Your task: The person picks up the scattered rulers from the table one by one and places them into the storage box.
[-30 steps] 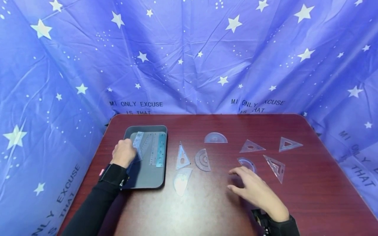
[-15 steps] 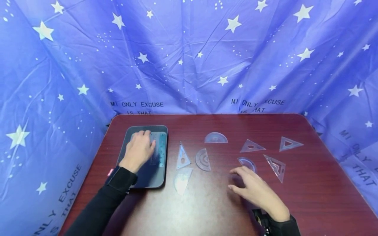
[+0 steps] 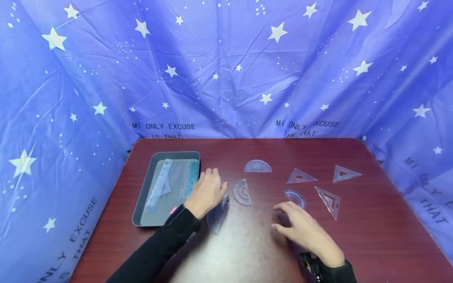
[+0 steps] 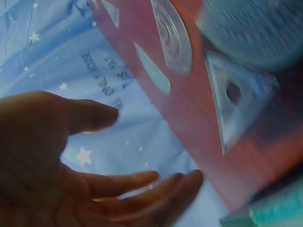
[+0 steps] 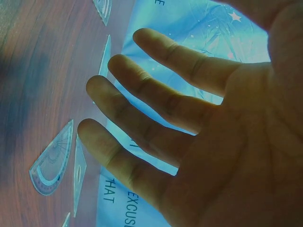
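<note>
My left hand [image 3: 207, 192] hovers beside the tray's right side, thumb and fingers apart, holding nothing. Below it lies a clear set square with a round hole [image 4: 241, 104], mostly hidden by the hand in the head view. A clear protractor [image 3: 217, 220] lies near the left wrist, and another protractor [image 3: 242, 192] lies to the right of the hand. My right hand [image 3: 306, 232] stays low over the table with loosely bent, spread fingers and nothing in them. Just beyond its fingers is a protractor with a blue scale [image 3: 295, 196].
A grey tray [image 3: 142, 192] at left holds a pale blue ruler [image 3: 157, 186], a teal ruler [image 3: 193, 173], clear rulers and a small set square [image 3: 165, 190]. A protractor [image 3: 258, 166] lies farther back; set squares [image 3: 300, 176] [image 3: 345, 173] [image 3: 329, 201] lie at right.
My left hand has let go of the pale blue ruler and set square in the tray, then moved right, out over the set square on the table. The right hand has stayed put.
</note>
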The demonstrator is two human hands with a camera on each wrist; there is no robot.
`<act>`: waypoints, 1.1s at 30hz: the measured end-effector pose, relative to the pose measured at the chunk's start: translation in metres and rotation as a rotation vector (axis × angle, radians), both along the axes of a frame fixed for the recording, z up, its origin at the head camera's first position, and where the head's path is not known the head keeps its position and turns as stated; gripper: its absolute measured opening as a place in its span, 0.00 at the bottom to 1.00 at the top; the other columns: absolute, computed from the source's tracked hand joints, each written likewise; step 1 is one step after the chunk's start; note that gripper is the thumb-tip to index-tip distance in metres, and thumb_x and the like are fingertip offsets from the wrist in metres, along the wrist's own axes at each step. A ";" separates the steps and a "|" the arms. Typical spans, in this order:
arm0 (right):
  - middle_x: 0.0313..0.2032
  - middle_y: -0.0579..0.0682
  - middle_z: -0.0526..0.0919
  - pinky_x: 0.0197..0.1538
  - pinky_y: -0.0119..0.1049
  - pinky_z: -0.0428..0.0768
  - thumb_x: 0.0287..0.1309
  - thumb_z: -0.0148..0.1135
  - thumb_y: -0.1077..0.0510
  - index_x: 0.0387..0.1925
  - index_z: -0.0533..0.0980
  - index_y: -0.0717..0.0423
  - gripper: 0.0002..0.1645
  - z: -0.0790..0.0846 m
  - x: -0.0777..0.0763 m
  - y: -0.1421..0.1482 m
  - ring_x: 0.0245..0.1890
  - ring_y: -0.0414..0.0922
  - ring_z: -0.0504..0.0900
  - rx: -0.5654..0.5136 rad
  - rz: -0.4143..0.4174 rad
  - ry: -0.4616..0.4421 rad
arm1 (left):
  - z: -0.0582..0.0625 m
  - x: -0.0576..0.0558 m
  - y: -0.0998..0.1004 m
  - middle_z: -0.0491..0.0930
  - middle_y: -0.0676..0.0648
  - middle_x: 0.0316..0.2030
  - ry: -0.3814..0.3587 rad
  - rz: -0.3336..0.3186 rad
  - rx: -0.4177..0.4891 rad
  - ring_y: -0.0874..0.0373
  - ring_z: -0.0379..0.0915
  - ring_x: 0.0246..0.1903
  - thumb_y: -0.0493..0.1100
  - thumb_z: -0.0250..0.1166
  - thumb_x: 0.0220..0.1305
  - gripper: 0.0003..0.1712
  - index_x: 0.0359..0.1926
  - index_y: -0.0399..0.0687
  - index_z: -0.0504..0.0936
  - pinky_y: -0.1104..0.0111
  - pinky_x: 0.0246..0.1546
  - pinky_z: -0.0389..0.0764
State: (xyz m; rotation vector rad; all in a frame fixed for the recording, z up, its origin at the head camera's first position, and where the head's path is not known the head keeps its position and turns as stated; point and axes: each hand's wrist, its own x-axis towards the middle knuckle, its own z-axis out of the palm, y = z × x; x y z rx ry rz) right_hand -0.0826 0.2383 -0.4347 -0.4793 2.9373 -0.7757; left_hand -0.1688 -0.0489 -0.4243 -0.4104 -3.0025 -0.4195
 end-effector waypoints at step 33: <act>0.53 0.48 0.87 0.57 0.53 0.86 0.59 0.80 0.49 0.55 0.83 0.53 0.25 -0.007 0.003 0.003 0.54 0.50 0.87 -0.001 0.003 0.021 | -0.039 -0.034 0.053 0.72 0.24 0.58 -0.384 0.455 0.149 0.27 0.69 0.60 0.42 0.67 0.69 0.30 0.65 0.27 0.72 0.33 0.52 0.80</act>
